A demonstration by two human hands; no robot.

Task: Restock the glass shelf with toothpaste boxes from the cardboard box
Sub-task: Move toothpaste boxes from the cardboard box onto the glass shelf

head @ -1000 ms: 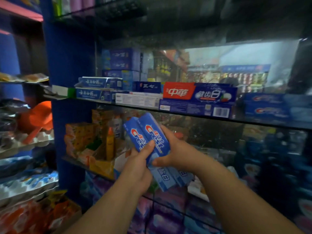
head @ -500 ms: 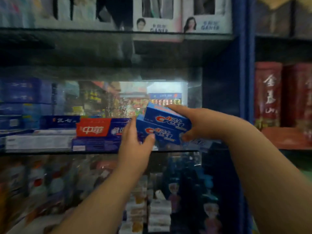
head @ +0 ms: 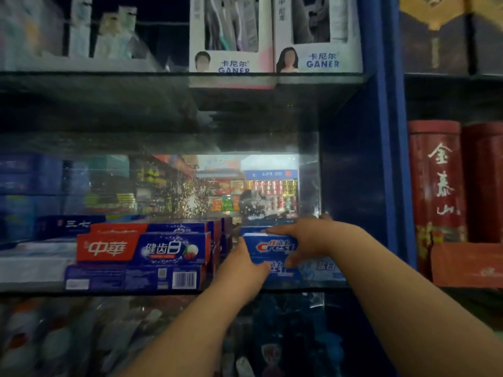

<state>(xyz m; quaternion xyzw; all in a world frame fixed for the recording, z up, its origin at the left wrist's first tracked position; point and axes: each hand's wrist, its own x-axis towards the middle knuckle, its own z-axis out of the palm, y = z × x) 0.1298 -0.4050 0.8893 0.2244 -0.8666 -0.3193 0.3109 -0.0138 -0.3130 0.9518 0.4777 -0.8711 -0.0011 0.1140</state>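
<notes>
Dim shop shelving with blue uprights (head: 381, 159) fills the view; a glass shelf (head: 136, 291) runs across it at mid-height. Two blue Crest toothpaste boxes (head: 275, 247) rest stacked at the right end of this shelf, against the upright; "Crest" is legible on the upper box, and the lower box shows pale Chinese characters. The right hand (head: 307, 240) grips the upper box, fingers over its top edge and thumb on its front face. The left hand (head: 239, 270) is pressed against the left end of the stack, fingers wrapped around the lower box.

Just left of the stack lies a pile of red-and-blue toothpaste boxes (head: 141, 248) marked "中華" and "健齿白"; the bottom box shows a barcode. The exact count is unclear. A dark blue box (head: 73, 223) behind reads "三七".

On the shelf above stand two white "GANER" toothbrush display boxes (head: 275, 61). Beyond the upright, two red canisters (head: 435, 186) stand side by side; the nearer reads "金泰山".
</notes>
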